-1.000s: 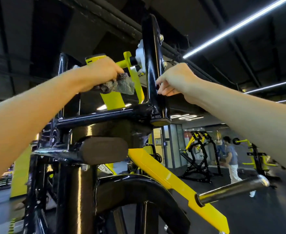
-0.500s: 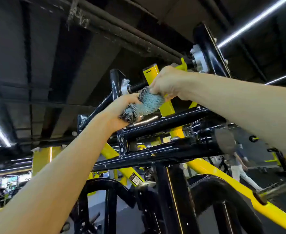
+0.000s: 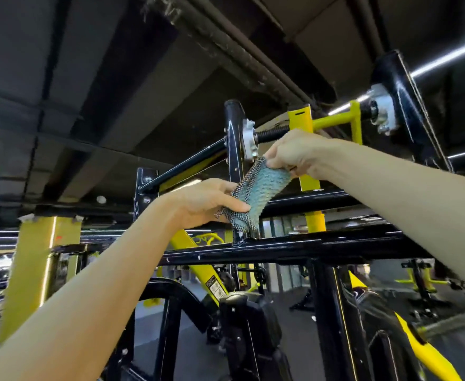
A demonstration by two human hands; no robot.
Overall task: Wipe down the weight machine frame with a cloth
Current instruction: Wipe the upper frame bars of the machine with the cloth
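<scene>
Both hands hold the cloth, which is drawn out into a flat, slanted strip between them. The left hand pinches its lower end, with the thumb laid across the front and the fingers behind. The right hand grips the upper end with curled fingers. The blue-grey cloth, mesh-edged, hangs in the air in front of the black upright of the frame. Its lower fringe is just above the long black crossbar; whether it touches the upright cannot be told.

Half a second ago the cloth was a bunched wad squeezed between two hands held close together. The hands are now further apart and the cloth is spread open. A second ago the left hand alone held it, crumpled, while the right hand's fingers rested on the other black upright, which now stands well off to the right.

The right hand sits just below the threaded rod, beside the silver flange and in front of the yellow post. The view has also swung left and up, so more of the dark ceiling shows.
</scene>
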